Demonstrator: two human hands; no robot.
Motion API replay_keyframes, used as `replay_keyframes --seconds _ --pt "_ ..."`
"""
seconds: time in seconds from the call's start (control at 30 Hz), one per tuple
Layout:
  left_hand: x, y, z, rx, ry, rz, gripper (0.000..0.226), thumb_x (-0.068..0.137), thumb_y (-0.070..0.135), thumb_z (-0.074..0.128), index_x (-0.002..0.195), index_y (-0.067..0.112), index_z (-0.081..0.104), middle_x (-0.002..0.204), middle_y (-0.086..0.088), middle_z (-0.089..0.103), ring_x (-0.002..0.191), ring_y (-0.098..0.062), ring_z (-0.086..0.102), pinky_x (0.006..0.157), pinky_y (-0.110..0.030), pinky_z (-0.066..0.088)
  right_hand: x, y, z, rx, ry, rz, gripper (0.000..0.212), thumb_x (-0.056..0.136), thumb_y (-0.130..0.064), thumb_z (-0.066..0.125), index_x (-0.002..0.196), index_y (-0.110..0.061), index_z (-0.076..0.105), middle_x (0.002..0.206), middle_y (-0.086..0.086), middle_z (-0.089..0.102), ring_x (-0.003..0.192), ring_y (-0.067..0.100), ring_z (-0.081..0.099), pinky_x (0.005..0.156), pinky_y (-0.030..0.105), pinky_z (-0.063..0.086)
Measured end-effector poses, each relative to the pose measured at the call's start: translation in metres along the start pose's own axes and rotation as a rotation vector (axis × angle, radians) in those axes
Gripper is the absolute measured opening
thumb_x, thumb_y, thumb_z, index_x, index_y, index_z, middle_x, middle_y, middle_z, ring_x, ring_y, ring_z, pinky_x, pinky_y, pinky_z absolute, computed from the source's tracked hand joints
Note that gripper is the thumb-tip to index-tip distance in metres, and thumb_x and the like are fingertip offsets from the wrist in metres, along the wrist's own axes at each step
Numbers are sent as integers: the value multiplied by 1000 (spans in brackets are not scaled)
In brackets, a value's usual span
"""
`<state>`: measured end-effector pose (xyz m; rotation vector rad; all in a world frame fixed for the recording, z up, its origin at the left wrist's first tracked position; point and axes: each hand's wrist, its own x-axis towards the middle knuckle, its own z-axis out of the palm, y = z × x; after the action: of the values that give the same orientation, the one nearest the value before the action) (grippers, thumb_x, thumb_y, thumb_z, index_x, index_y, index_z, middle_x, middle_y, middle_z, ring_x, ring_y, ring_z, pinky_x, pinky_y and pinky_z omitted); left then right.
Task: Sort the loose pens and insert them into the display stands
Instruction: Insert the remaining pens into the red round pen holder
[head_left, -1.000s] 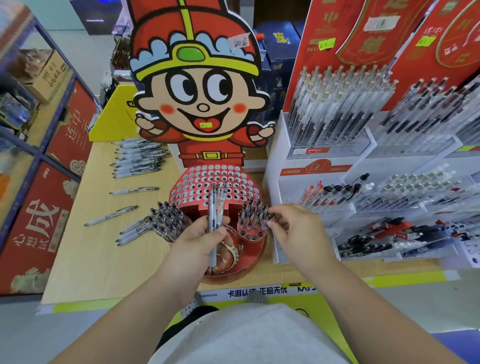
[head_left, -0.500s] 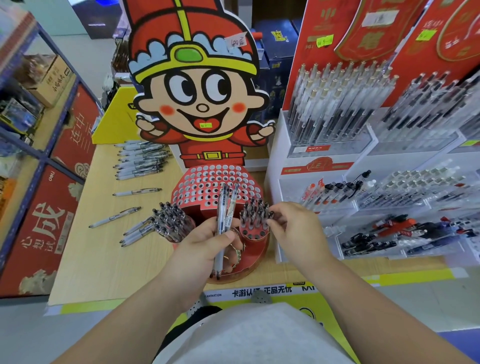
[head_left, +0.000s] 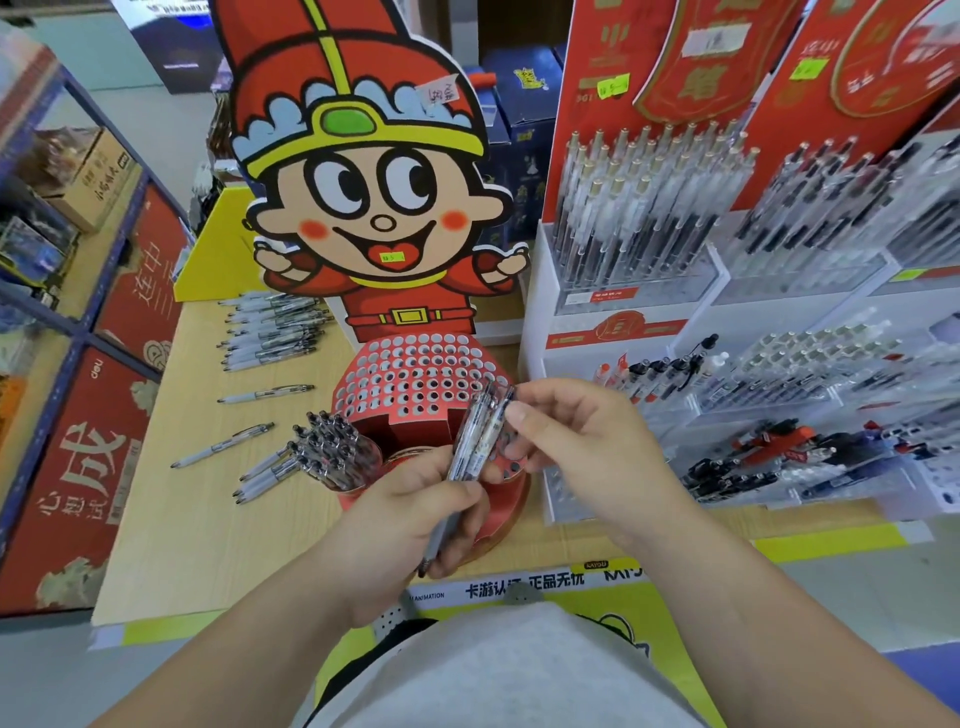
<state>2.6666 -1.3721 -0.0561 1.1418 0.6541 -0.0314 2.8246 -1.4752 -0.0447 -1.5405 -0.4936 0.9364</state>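
My left hand (head_left: 410, 514) grips a small bundle of clear pens (head_left: 475, 441) that point up and to the right, in front of the red display stand (head_left: 415, 379) with its grid of holes. My right hand (head_left: 582, 447) pinches the top of one pen in that bundle. A cluster of pens (head_left: 327, 452) stands in the stand's lower left section. The lower right section is hidden behind my hands. Loose pens lie on the wooden table (head_left: 197, 519): a row (head_left: 270, 332) at the back, one single pen (head_left: 265, 395), another (head_left: 223, 446), and three (head_left: 262, 475) by the stand.
A cartoon cardboard figure (head_left: 363, 197) rises behind the red stand. To the right stand white and clear racks (head_left: 727, 291) full of pens. Blue shelving with red boxes (head_left: 78, 364) runs along the left. A yellow board (head_left: 218, 260) stands at the table's back.
My right hand left the pens in the stand's lower right section and moved up and left onto the bundle. My left hand tilted the bundle to the right.
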Motion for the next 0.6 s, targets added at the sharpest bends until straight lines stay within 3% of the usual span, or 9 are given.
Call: replay_keyframes --seconds 0.17,0.37,0.6 --pt "0 0 3 28 -2 -24 17 102 15 51 106 1 60 67 -13 52 45 -23 44 42 -25 31 -4 -1 -2 70 -47 17 6 90 1 67 90 -6 67 68 4 69 60 12 65 55 20 52" --pt "2 -5 0 158 77 3 16 105 18 50 109 7 60 84 -15 68 66 -27 61 55 -34 46 -6 -2 -6 74 9 62 7 90 -2 69 93 -7 68 61 4 64 51 14 59 51 23 48" --pt "0 -6 -5 128 160 -9 17 105 18 48 109 10 62 82 -12 70 64 -27 60 54 -33 46 -7 -4 -20 26 -77 38 13 88 1 69 96 -8 73 75 5 72 70 16 70 65 23 56"
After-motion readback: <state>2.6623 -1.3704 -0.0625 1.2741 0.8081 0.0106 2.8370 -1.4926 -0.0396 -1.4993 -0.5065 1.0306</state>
